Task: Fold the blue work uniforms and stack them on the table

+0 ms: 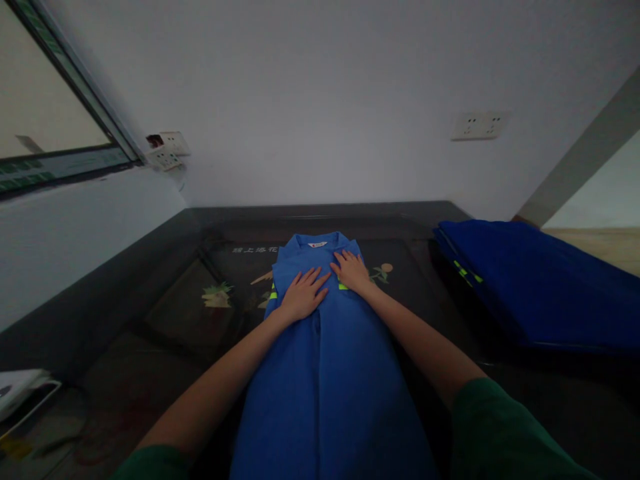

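Observation:
A blue garment [345, 373] with a collar, a white neck label and yellow-green strips lies lengthwise on a dark glossy table [170, 320]. Its collar points to the wall, and its near end runs out of the bottom of the view. My left hand [303, 295] rests flat on the upper part, left of the front seam, fingers spread. On the other side, just below the collar, my right hand [351, 271] lies flat with its fingers apart, partly over a yellow-green strip. Neither hand grasps the cloth.
To the right lies a stack of folded darker blue cloth [545, 287] with yellow-green strips. A white device [23, 390] is at the lower left edge. Behind the table stands a pale wall [320, 100] with sockets [477, 125]; a window frame [65, 167] is at the left.

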Action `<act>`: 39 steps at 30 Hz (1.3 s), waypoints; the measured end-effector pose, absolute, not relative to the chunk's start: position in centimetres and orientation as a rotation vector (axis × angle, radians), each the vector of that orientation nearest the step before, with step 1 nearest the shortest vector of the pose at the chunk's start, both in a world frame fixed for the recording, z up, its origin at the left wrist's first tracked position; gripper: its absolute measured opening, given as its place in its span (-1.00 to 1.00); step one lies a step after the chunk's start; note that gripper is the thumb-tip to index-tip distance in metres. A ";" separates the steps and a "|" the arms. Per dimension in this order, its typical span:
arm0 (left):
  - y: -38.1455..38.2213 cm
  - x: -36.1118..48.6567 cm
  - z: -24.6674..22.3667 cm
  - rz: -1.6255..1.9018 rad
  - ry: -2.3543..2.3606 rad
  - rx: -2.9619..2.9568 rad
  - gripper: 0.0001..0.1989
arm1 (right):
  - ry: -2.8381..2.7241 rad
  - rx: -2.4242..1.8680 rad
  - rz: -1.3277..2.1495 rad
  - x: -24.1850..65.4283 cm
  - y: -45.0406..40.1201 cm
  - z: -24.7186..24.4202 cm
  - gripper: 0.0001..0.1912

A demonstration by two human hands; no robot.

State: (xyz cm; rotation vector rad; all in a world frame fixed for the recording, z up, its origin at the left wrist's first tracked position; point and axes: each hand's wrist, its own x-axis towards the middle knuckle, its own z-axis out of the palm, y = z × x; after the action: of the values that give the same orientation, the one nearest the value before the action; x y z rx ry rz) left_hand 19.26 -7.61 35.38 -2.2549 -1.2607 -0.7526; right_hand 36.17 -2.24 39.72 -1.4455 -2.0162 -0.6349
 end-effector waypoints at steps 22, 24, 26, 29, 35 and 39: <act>-6.0 10.6 37.8 -1.146 -1.831 -1.731 -0.51 | -2.130 -1.317 -0.602 39.2 -7.5 38.6 -0.43; -5.4 10.0 38.2 -1.149 -1.918 -1.711 -0.53 | -2.148 -1.314 -0.584 39.6 -7.8 37.8 -0.43; -4.8 9.9 38.6 -1.172 -1.959 -1.728 -0.59 | -2.156 -1.301 -0.576 39.8 -8.1 37.3 -0.44; -4.0 9.8 39.0 -1.276 -1.978 -1.757 -0.69 | -2.149 -1.273 -0.588 40.1 -8.7 36.6 -0.44; -3.0 8.7 39.1 -1.547 -1.789 -1.874 -0.84 | -2.161 -1.233 -0.602 40.5 -9.7 35.2 -0.44; -3.2 8.6 38.5 -1.510 -1.774 -1.856 -0.80 | -2.170 -1.240 -0.624 40.5 -10.1 34.8 -0.44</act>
State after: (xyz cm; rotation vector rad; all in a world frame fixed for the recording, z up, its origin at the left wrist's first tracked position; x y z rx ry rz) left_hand 8.62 -3.22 38.54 -1.8559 -1.7737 -1.5102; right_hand 40.51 -10.13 34.81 -1.2398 -2.1703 -0.6237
